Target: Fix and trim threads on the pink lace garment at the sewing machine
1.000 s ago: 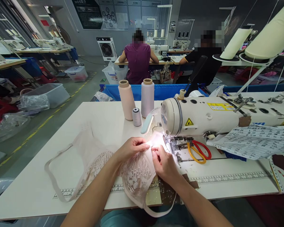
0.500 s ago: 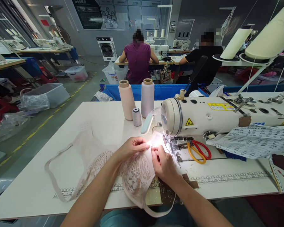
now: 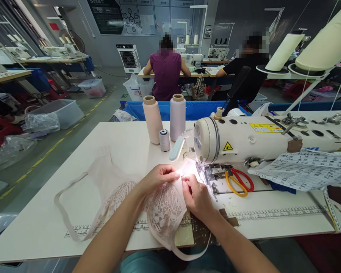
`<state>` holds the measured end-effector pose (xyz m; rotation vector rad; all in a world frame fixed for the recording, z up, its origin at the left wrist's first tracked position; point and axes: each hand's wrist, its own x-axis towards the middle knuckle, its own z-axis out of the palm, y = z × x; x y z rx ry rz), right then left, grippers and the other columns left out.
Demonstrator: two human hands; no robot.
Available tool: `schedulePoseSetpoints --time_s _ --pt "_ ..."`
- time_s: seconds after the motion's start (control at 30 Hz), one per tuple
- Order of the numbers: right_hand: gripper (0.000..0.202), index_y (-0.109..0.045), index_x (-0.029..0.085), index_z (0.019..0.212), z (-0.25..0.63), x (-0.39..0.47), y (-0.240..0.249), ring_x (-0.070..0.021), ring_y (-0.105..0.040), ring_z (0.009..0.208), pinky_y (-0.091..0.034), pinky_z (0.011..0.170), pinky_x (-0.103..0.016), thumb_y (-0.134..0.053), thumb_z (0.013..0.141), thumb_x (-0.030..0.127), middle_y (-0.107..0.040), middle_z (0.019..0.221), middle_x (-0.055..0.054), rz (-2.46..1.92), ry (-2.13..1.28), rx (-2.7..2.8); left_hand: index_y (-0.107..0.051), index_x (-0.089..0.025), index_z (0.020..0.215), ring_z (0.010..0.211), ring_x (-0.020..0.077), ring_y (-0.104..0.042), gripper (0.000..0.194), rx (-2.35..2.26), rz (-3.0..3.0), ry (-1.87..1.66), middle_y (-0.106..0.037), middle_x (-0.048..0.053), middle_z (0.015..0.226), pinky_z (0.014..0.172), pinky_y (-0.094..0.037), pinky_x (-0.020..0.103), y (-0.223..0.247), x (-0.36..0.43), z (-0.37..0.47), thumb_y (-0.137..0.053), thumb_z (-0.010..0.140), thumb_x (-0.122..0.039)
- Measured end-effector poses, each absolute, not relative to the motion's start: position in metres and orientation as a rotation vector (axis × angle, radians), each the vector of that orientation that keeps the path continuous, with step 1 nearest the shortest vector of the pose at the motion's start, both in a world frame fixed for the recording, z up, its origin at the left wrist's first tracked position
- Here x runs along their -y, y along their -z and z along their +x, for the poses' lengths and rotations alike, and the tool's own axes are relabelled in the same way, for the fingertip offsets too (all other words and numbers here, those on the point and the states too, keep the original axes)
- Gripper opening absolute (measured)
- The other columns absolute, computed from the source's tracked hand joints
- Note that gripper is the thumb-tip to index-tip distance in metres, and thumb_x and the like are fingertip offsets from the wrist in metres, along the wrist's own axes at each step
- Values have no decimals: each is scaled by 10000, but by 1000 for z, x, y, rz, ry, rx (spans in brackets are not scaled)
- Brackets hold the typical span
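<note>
A pale pink lace garment [image 3: 161, 212] with long straps lies on the white work table [image 3: 45, 212] in front of me. My left hand [image 3: 157, 178] pinches its upper edge from the left. My right hand [image 3: 197, 197] pinches the same edge from the right, close to the presser foot of the white sewing machine [image 3: 244, 140]. The machine's lamp lights the fabric between my fingertips, so the needle area is washed out.
Scissors with one yellow and one red handle [image 3: 238, 182] lie on the machine bed. Two thread cones [image 3: 165, 117] and a small spool [image 3: 164, 140] stand behind the garment. Printed paper [image 3: 307, 170] drapes at the right. Two people sit at machines at the back.
</note>
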<state>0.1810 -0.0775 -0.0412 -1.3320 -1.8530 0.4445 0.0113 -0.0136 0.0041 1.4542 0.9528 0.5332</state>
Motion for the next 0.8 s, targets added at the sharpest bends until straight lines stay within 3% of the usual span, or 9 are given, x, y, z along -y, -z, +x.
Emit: schedulePoseSetpoints --time_s 0.8 --pt "139 -503 163 992 180 77 44 -130 -559 529 -389 512 -213 -381 929 175 -587 655 -4 -1265 -403 1872 -563 -139 694 583 87 -365 253 -904 1333 -523 -420 -50 619 555 -258 221 0 12 11 -637 772 -368"
